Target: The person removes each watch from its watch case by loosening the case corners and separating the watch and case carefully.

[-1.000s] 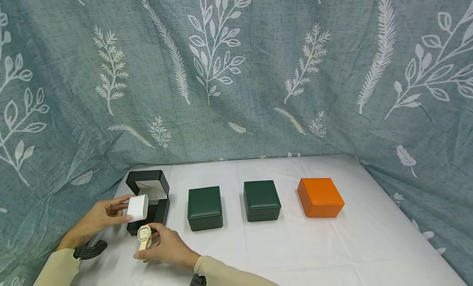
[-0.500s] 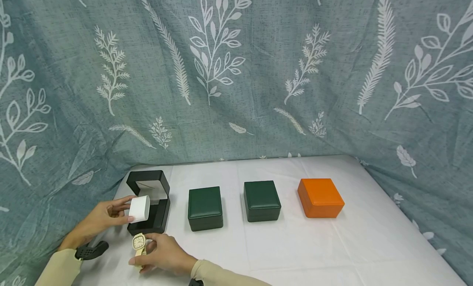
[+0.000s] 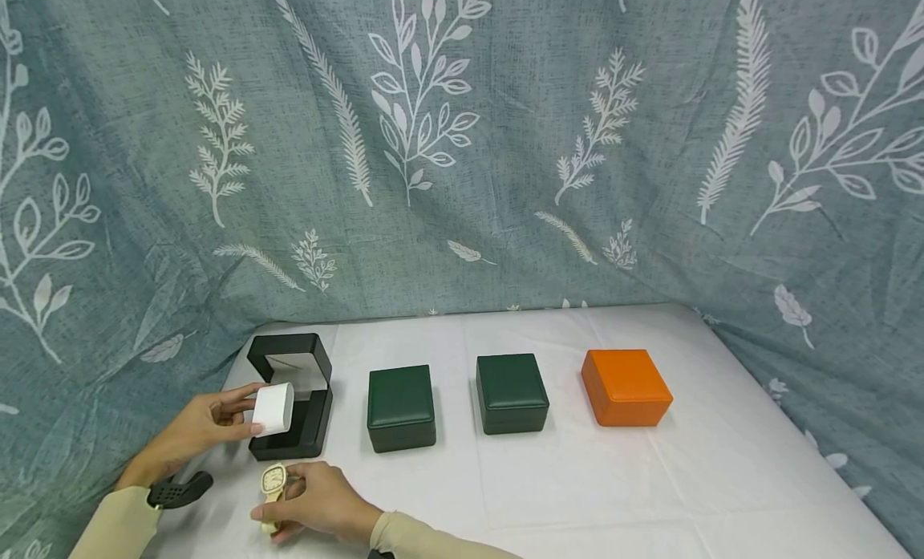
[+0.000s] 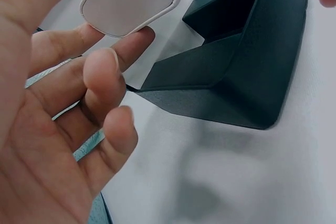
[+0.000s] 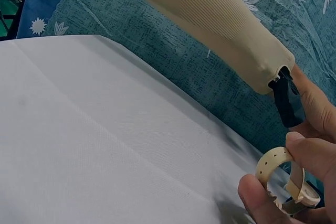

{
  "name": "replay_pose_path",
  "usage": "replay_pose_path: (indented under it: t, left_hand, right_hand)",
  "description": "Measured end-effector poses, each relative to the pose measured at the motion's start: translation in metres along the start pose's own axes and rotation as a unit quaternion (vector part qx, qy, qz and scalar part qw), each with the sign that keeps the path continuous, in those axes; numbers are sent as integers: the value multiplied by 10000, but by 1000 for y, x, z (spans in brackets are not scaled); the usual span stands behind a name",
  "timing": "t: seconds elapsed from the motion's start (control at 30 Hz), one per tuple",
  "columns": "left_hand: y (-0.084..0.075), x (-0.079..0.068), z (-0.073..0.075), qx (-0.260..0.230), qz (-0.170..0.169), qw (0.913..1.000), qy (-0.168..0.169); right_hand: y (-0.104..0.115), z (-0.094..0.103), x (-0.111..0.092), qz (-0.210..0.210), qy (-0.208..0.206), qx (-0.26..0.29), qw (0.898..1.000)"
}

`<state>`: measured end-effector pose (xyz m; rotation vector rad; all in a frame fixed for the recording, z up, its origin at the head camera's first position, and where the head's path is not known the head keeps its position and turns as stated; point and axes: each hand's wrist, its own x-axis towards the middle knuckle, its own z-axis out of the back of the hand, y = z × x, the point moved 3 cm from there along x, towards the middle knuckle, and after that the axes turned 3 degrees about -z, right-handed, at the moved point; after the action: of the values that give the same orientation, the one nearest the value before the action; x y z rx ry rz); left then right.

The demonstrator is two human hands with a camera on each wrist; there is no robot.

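My left hand (image 3: 195,427) pinches a white watch cushion (image 3: 273,409) between thumb and fingertips. The cushion overlaps the black watch box (image 3: 310,427), whose lid stands raised to show a pale lining. In the left wrist view the cushion (image 4: 128,3) shows its flat end, and the black box (image 4: 236,72) lies just beyond the fingers. Nearer the front, my right hand (image 3: 321,503) holds a cream wristwatch (image 3: 274,479) with its dial turned up. The right wrist view shows the watch strap (image 5: 275,163) bent into a loop between thumb and fingers.
Two closed dark green boxes (image 3: 401,407) (image 3: 512,392) stand to the right of the black box. Farther right sits a closed orange box (image 3: 626,386). A white cloth (image 3: 577,495) covers the table, and a leaf-patterned teal curtain (image 3: 505,142) hangs behind it.
My right hand has drawn the wristwatch toward the front, away from the black box and cushion. The left hand with the cushion has shifted only slightly right.
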<state>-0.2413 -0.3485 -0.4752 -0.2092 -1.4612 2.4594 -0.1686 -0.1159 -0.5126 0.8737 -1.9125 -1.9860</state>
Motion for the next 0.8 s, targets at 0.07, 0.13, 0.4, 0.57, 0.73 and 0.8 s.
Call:
replay_pose_path:
  t: [0.07,0.13,0.4,0.57,0.73,0.8]
  left_hand:
    - [0,0,0,-10,0,10000,-3]
    - [0,0,0,7,26,10000,-11]
    - [1,0,-1,108,5,9999,-68]
    - [1,-1,-1,75,-55,9999,-66]
    - [2,-1,-1,16,-27,10000,-46]
    - [3,-1,-1,-29,-4,10000,-37]
  right_hand:
    - [-1,-1,0,-58,-52,14,10000]
    - [-1,0,-1,-119,-98,42,9999]
    - [-2,-1,-1,-318,-233,56,9992]
    - [-2,-2,-1,-455,-322,-131,9984]
    - [-1,-4,-2,-520,-393,-372,9972]
    - [0,-4,-2,-499,-390,-388,9972]
